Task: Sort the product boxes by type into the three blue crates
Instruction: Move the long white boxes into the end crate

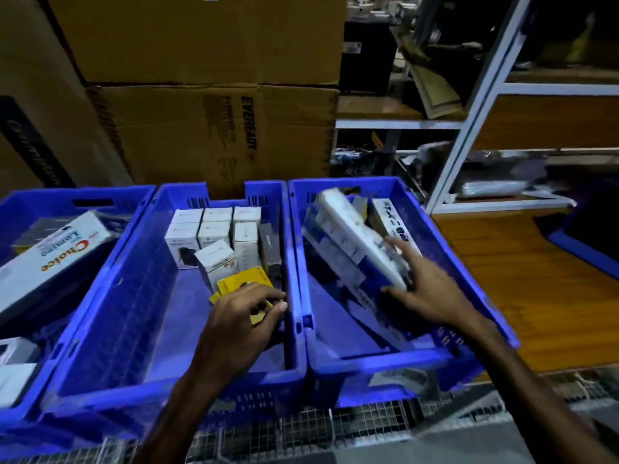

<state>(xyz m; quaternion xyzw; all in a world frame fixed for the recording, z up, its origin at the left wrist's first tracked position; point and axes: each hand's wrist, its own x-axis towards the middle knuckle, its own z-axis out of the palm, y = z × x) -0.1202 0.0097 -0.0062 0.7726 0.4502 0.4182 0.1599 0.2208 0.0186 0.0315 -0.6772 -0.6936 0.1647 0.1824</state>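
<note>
My left hand [246, 321] is down in the middle blue crate [174, 390], fingers curled round a small yellow box [244, 283] near the crate's right wall; my right hand [425, 289] reaches into the right blue crate [385, 363], fingers spread and pressing on a long white box [361, 242] that leans tilted there, blurred, nothing clasped. Behind the yellow box stand rows of small white boxes [214, 229] against the middle crate's far wall. The left blue crate [30, 199] holds a large white "Choice" box [50, 259], with stacked brown cartons [207, 128] beyond all three.
</note>
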